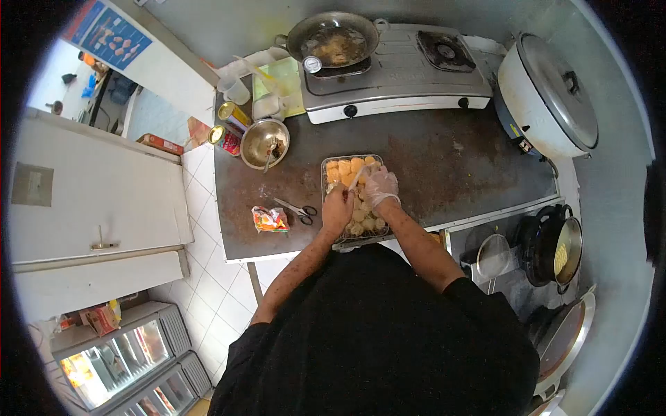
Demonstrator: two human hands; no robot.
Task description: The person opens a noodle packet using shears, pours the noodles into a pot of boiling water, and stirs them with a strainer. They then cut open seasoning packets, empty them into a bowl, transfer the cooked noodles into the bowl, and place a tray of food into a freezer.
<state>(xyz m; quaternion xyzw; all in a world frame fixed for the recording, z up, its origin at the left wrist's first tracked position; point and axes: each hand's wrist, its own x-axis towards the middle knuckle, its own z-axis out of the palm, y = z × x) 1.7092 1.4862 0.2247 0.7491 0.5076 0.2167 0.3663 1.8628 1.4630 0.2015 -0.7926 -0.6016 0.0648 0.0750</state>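
Note:
A wire-edged rectangular tray (322, 182) sits at the counter's front edge, below both my hands. Orange-coloured pieces (345, 168) fill its far part, and pale round lumps (361, 220) lie in the near part. My bare left hand (338, 209) is closed over the tray's left side, with its fingertips on a thin, whitish translucent plastic piece (356, 177). That piece stretches toward my right hand (381, 186), which wears a clear plastic glove and has its fingers bent over the tray's right side. Their exact grip is partly hidden.
Scissors (298, 209) and an opened red packet (270, 220) lie left of the tray. Behind them stand a metal bowl (254, 154) and cans (223, 139). A wok of oil (331, 43) sits on the stove (399, 87); a large lidded pot (548, 97) stands right.

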